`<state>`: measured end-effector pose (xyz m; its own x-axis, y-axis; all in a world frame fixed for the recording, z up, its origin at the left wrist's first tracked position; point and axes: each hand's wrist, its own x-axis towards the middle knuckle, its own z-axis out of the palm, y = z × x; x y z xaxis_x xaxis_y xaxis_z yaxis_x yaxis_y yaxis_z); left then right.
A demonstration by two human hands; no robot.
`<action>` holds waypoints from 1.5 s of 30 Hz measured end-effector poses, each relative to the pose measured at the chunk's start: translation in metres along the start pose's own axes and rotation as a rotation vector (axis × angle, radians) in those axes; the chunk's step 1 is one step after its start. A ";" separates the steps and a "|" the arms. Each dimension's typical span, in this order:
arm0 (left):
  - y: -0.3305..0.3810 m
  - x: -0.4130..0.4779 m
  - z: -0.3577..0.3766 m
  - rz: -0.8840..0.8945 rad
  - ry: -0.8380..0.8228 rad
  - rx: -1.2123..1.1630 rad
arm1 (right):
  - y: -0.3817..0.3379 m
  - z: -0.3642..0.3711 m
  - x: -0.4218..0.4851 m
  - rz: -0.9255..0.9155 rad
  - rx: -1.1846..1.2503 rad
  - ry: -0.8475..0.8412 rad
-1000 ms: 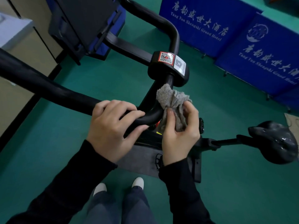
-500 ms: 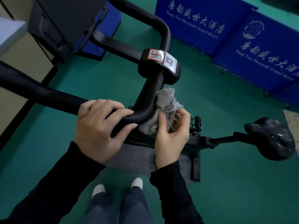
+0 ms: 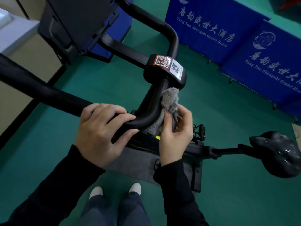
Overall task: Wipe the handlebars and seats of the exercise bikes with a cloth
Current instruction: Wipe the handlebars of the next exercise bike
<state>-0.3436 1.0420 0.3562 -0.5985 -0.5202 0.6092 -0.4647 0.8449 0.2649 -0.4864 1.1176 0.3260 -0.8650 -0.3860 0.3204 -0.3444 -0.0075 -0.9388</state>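
Observation:
A black exercise-bike handlebar (image 3: 48, 95) runs from the left edge to a bend in front of me, then up to a hub with QR stickers (image 3: 166, 67). My left hand (image 3: 101, 132) grips the bar just left of the bend. My right hand (image 3: 175, 136) pinches a grey cloth (image 3: 167, 108) and presses it against the right side of the bend. The black seat (image 3: 280, 154), spotted with wet drops, sits at the right on its post.
Blue hotel banners (image 3: 236, 46) stand on the green floor at the back right. A black console (image 3: 78, 23) rises above the handlebar. A beige wall with a dark skirting lies to the left. A grey mat (image 3: 135, 163) and my feet are below.
The cloth slid down from just under the hub toward the bend, then back up along the bar. My left hand has kept its grip on the bar.

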 end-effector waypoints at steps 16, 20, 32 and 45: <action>0.001 0.003 0.000 -0.008 -0.009 0.010 | 0.011 0.016 0.031 0.386 0.403 -0.038; 0.001 0.002 -0.001 -0.014 -0.015 0.015 | 0.015 0.010 0.008 0.434 0.514 -0.073; -0.002 0.000 0.002 0.010 0.019 0.008 | 0.017 0.031 0.029 0.620 0.755 -0.032; -0.004 0.001 0.001 0.023 0.016 -0.020 | 0.004 0.035 -0.016 0.889 1.045 0.105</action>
<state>-0.3431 1.0376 0.3547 -0.5982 -0.4989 0.6272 -0.4376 0.8590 0.2659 -0.4610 1.0915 0.3128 -0.6873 -0.5551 -0.4685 0.7258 -0.4993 -0.4732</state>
